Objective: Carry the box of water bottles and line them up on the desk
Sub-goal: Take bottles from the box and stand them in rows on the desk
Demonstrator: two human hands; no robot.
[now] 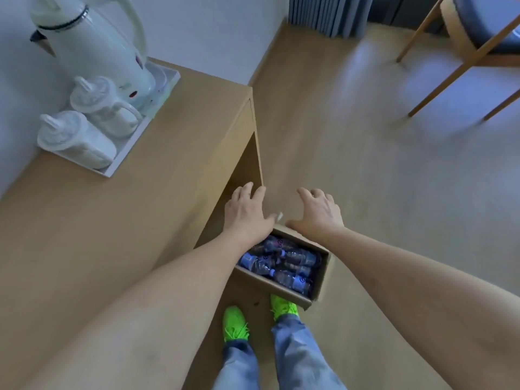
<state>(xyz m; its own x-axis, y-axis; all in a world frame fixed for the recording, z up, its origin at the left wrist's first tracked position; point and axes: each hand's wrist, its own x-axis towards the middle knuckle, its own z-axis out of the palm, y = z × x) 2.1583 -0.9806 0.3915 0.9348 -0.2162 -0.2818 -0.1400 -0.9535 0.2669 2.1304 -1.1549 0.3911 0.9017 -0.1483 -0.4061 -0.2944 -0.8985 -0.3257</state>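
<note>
An open cardboard box (320, 280) sits on the floor beside the end of the wooden desk (118, 220), just in front of my feet. Several water bottles (281, 263) with blue labels lie jumbled inside it. My left hand (247, 212) hovers above the box's far left corner, fingers spread, holding nothing. My right hand (318, 212) hovers above the far right side, fingers also apart and empty. Both arms reach down over the box and hide part of it.
A white tray (121, 161) at the desk's back left holds a white kettle (92, 49) and two lidded cups (104, 105). A wooden chair (478, 43) stands on the floor at the far right. Grey curtains (326, 15) hang at the back.
</note>
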